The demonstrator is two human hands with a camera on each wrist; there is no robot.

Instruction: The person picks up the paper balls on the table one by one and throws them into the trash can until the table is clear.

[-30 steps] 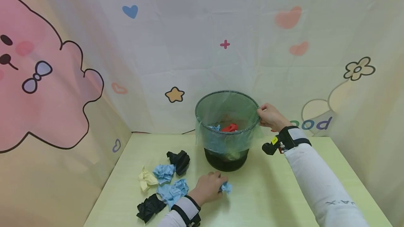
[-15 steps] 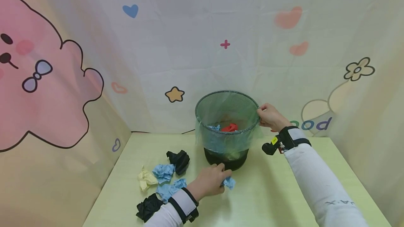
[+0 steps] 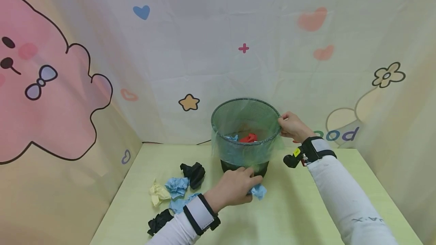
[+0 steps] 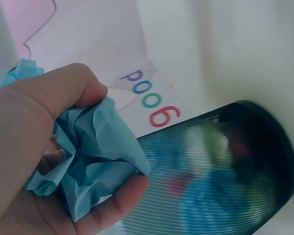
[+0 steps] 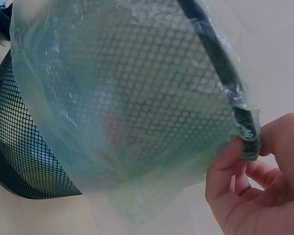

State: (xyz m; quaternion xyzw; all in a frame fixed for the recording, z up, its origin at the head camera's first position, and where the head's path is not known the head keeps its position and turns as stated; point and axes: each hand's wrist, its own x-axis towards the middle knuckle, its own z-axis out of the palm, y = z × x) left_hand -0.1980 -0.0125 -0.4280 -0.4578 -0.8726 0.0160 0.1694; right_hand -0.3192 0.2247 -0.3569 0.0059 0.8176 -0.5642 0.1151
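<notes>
My left hand [image 3: 235,187] grips a crumpled ball of blue paper [image 4: 100,152], thumb on one side and fingers curled round the other. It hovers in front of the lower part of a black mesh wastebasket [image 3: 229,165]. A thin green plastic bag [image 5: 132,98] lines the basket and is folded over its rim. With thumb and fingers my right hand [image 3: 293,127] pinches the rim and bag on the right side. Inside the basket lie a red crumpled paper [image 3: 248,138] and a bit of blue paper [image 3: 233,137]; more coloured paper shows through the mesh in the left wrist view.
Left of the basket, several crumpled papers lie on the pale table [image 3: 306,207]: black paper [image 3: 193,175], blue paper [image 3: 177,187], yellow paper [image 3: 158,193] and another black paper [image 3: 160,221]. My left forearm partly covers a further blue one [image 3: 177,205]. A printed curtain [image 3: 163,59] hangs behind.
My left hand has lifted the blue paper ball and carried it to the right and toward the basket. The right hand has stayed at the rim.
</notes>
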